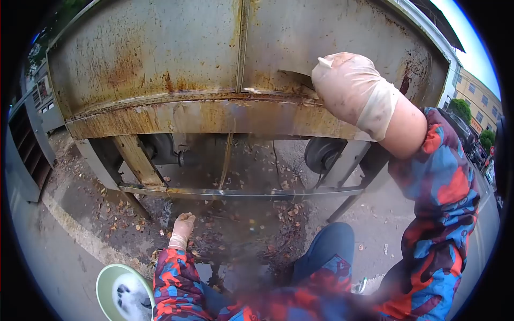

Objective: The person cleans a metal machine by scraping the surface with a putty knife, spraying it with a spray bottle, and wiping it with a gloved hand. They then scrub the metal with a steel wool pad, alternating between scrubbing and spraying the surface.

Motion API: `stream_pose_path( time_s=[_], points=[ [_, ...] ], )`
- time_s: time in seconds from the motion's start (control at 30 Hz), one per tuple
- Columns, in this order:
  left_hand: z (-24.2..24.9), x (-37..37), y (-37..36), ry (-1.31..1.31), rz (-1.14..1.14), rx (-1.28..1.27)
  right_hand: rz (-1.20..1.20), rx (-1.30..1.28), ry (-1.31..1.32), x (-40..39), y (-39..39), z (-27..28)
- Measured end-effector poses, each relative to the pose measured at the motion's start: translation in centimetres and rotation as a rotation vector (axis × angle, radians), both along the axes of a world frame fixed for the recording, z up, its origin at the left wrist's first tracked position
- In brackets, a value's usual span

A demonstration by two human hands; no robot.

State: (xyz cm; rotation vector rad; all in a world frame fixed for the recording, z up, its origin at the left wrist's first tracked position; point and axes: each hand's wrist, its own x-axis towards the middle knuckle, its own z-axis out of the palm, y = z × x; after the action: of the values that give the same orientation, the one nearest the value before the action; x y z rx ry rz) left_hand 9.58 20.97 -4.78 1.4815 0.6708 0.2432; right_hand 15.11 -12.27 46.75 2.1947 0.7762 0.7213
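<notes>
My right hand [348, 88], in a thin whitish glove, is raised close to the rusty metal panel [284, 37] of a large stove-like steel unit. Its fingers are curled and turned away from me. A thin dark edge shows beside them, and what they hold, if anything, is hidden. Low on the left, my left hand [183, 227], gloved too, hangs over the wet ground with its fingers curled in. No object shows in it. Brown rust streaks mark the front ledge [203, 119] below the panel.
A pale green basin [101, 291] with suds and dark things in it stands at lower left. Under the unit are a crossbar [241, 195], legs and two round dark parts. Leaves and puddles cover the ground. A metal rack [29, 144] stands at far left.
</notes>
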Motion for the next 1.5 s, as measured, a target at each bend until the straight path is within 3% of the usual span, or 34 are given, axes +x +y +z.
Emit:
stream_pose_path(
  time_s=[0.2, 0.27, 0.3, 0.33, 0.4, 0.47, 0.53, 0.57, 0.67, 0.8, 1.0, 1.13, 1.2, 1.23, 1.27, 1.33, 1.43, 1.5],
  points=[
    [1.3, -0.7, -0.1, 0.016, 0.031, 0.054, -0.014, -0.088, 0.054, 0.4, 2.8, 1.9],
    [0.2, -0.3, 0.3, 0.015, 0.003, 0.063, -0.011, 0.156, 0.185, 2.1, 4.3, 1.3],
    [0.2, -0.2, 0.1, 0.017, 0.003, 0.062, -0.043, -0.251, 0.044, 0.9, 5.2, 2.0],
    [0.3, -0.1, 0.0, 0.021, -0.006, 0.059, -0.046, -0.250, 0.051, 1.3, 6.3, 1.4],
    [1.1, 0.0, -0.2, 0.028, -0.026, 0.062, -0.212, 0.101, 0.263, 1.6, 7.9, 0.2],
    [2.1, -0.4, -0.5, 0.043, 0.002, 0.058, -0.125, -0.029, 0.138, 0.1, 6.9, -1.0],
    [2.4, -0.7, -0.7, 0.092, 0.005, 0.059, -0.082, 0.064, 0.081, -0.9, 5.8, -1.9],
    [1.4, -0.4, -0.3, 0.033, -0.004, 0.063, 0.071, 0.220, 0.027, 1.0, 4.3, -3.4],
    [1.1, -1.0, 0.1, -0.045, -0.024, 0.089, -0.155, 0.126, 0.013, -0.8, 2.7, -1.0],
    [4.3, -2.9, -0.9, 0.021, 0.014, 0.080, -0.044, 0.114, -0.092, -1.5, 1.3, 1.0],
    [6.0, -3.2, -1.8, 0.060, 0.017, 0.094, 0.092, -0.025, 0.011, 0.4, 4.7, 1.0],
    [4.7, -2.5, -1.3, 0.046, 0.016, 0.059, -0.086, -0.048, 0.088, 0.6, 7.9, 0.1],
    [4.3, -2.2, -0.8, 0.036, 0.018, 0.076, 0.001, 0.260, 0.070, 0.9, 8.1, -0.6],
    [4.2, -2.1, -0.7, 0.019, 0.024, 0.085, -0.163, 0.095, 0.084, -0.2, 7.8, 0.8],
    [4.1, -2.0, -0.6, 0.017, 0.022, 0.083, -0.119, 0.137, -0.013, 1.0, 6.7, 1.0],
    [3.6, -2.1, -0.3, 0.019, 0.004, 0.109, -0.105, -0.038, -0.011, 0.2, 4.2, 2.5],
    [2.0, -2.0, 0.3, -0.046, 0.021, 0.093, -0.033, 0.069, 0.032, 0.4, -0.4, 2.3],
    [1.0, -1.7, 1.0, -0.040, 0.011, 0.144, 0.236, 0.171, -0.073, 0.2, -3.4, 1.3]
  ],
)
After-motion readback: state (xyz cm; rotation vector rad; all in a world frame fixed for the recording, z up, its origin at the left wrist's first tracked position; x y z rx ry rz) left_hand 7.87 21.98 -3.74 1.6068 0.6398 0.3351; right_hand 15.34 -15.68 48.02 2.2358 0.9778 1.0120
